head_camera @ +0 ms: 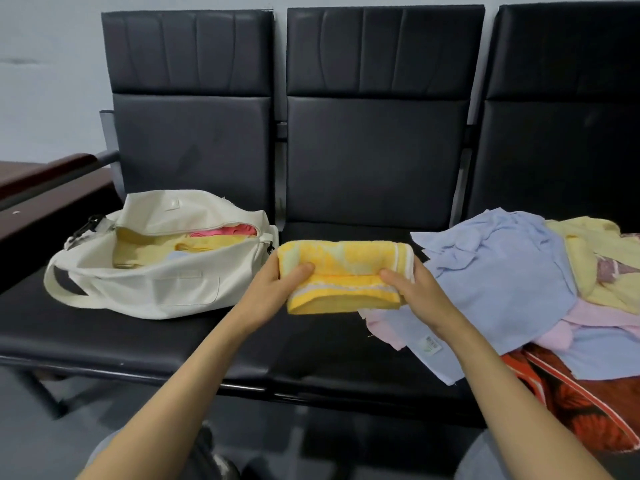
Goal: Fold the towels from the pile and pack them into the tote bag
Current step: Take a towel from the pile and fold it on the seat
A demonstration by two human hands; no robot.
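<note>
Nearest, left hand and right hand grip folded yellow towel above black bench; pale wall behind.

We can read no text anywhere; the only printed thing is a small white tag on the light blue towel, its print too blurred to make out.

Fingers of the left hand and right hand are hidden behind the towel. The pile is cut off on the right. The bag hides most of its contents. The label is too small to read.
</note>
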